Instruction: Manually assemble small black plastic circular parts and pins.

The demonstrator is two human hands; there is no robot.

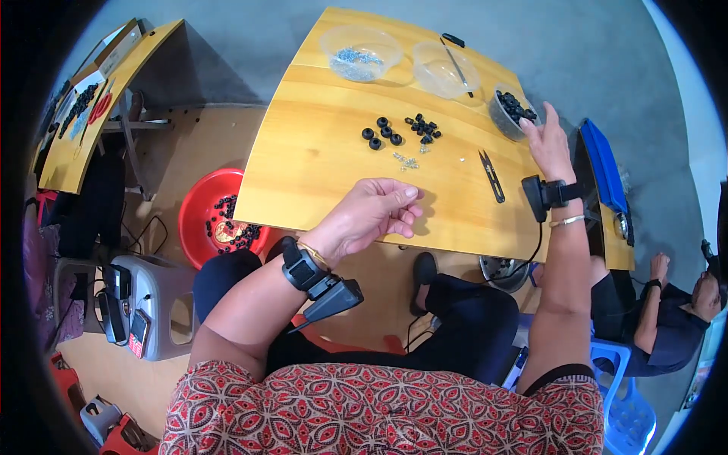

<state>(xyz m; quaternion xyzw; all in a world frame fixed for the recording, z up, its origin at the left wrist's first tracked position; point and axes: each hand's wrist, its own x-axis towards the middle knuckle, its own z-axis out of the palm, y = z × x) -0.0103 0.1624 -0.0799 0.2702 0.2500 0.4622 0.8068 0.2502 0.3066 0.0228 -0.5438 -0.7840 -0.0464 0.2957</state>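
My left hand (pixel 375 214) hovers over the table's near edge, thumb and fingertips pressed together. Whatever may be in that pinch is too small to make out. At the right side of the table, my right hand (pixel 549 145) has its fingers apart beside a clear bowl (pixel 503 125) of black beads (pixel 516 108). Between the hands lie black thread snips (pixel 492 177). Beyond my left hand are several large round black beads (pixel 377 133), a cluster of small black beads (pixel 425 127) and a little pile of clear beads (pixel 407 161).
The wooden table (pixel 296 163) also bears a clear tub (pixel 356 57) of bluish beads, another clear tub (pixel 444 72) with a thin stick across it, and a black marker cap (pixel 453 39). A red basin (pixel 199 205) with black beads stands below left. Someone (pixel 660 326) sits at right.
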